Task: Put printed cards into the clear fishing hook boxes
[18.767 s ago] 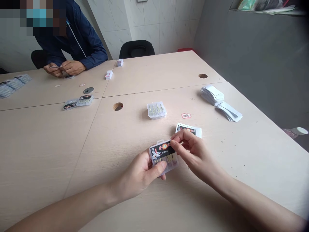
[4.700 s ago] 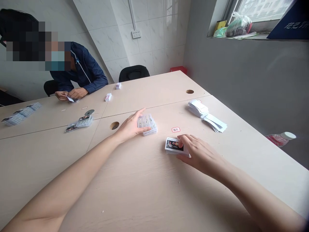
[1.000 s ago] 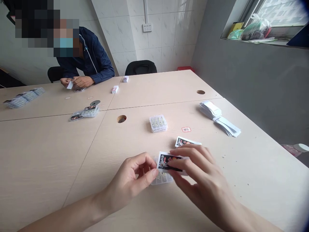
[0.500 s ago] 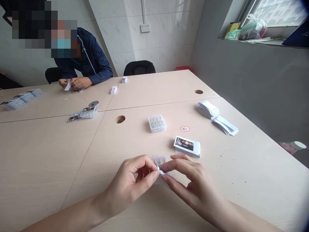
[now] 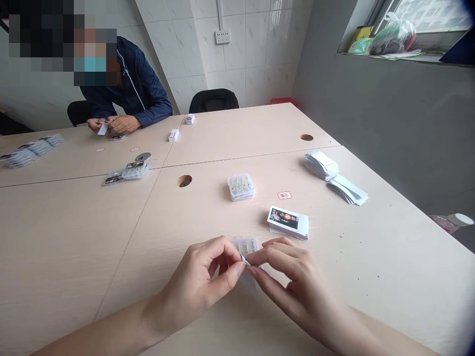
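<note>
My left hand (image 5: 208, 273) pinches one end of a small curled piece of white paper (image 5: 244, 259) between thumb and fingertips. From the other side, the thumb and finger of my right hand (image 5: 293, 274) close on the same piece. Just beyond and beneath the fingertips lies a clear plastic box (image 5: 247, 243) with small yellowish pieces in a row, partly hidden by both hands. Farther back sits a short stack of similar clear boxes (image 5: 241, 187). To the right of it, near my right hand, rests a pile of white label sheets (image 5: 288, 222), the top one printed in black.
Loose white paper strips (image 5: 326, 170) lie at the right. A red-edged sticker (image 5: 284, 195) is on the tabletop. At far left, a person in a dark blue jacket (image 5: 143, 81) handles paper near more packed boxes (image 5: 135, 169). The table has round holes (image 5: 184, 181).
The white piece has shifted slightly and shows less between my fingertips. Both hands keep nearly the same pose; the view has tilted a little.
</note>
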{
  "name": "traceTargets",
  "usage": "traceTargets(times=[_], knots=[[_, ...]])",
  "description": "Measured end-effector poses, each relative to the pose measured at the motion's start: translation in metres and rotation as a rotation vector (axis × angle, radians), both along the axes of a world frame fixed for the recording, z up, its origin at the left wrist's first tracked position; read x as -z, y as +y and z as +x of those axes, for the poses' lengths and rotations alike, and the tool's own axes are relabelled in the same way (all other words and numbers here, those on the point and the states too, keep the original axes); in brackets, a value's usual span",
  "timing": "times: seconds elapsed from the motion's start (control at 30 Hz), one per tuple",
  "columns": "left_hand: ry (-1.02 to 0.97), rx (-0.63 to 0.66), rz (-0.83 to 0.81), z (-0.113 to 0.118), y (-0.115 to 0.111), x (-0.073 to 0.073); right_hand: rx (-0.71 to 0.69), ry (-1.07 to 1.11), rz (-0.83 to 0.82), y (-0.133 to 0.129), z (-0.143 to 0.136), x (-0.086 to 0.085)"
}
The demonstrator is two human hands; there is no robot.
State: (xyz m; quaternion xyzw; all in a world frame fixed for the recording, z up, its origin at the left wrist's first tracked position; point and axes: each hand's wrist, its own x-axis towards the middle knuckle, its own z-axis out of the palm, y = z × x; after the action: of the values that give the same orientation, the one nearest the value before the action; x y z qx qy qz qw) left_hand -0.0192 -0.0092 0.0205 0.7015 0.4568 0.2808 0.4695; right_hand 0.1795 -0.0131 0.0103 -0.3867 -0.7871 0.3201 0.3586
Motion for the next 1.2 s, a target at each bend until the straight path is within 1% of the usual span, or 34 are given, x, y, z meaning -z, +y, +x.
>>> traceTargets(times=[0.17,0.33,0.43,0.53,0.93,1.2], knots=[[0.044,-0.018,0.063,0.0006,0.0007,0.001,0.005,-0.004,-0.051,-0.0003,0.0003,-0.0017],[0.057,-0.011,0.099,0.0008,0.0009,0.0022,0.017,0.058,-0.217,0.0007,-0.0013,-0.0019],[0.065,-0.003,0.112,0.0009,0.0004,0.0024,-0.002,0.121,-0.326,0.0008,-0.0018,-0.0016],[0.074,0.004,0.116,0.0007,-0.0001,0.0022,-0.01,0.144,-0.382,0.0003,-0.0018,-0.0002],[0.066,0.001,0.094,-0.0002,-0.001,0.0047,-0.022,0.152,-0.427,0.0006,-0.0028,0.0022],[0.067,0.016,0.1,-0.0014,-0.0014,0.0048,-0.033,0.155,-0.429,0.0025,-0.0031,0.004]])
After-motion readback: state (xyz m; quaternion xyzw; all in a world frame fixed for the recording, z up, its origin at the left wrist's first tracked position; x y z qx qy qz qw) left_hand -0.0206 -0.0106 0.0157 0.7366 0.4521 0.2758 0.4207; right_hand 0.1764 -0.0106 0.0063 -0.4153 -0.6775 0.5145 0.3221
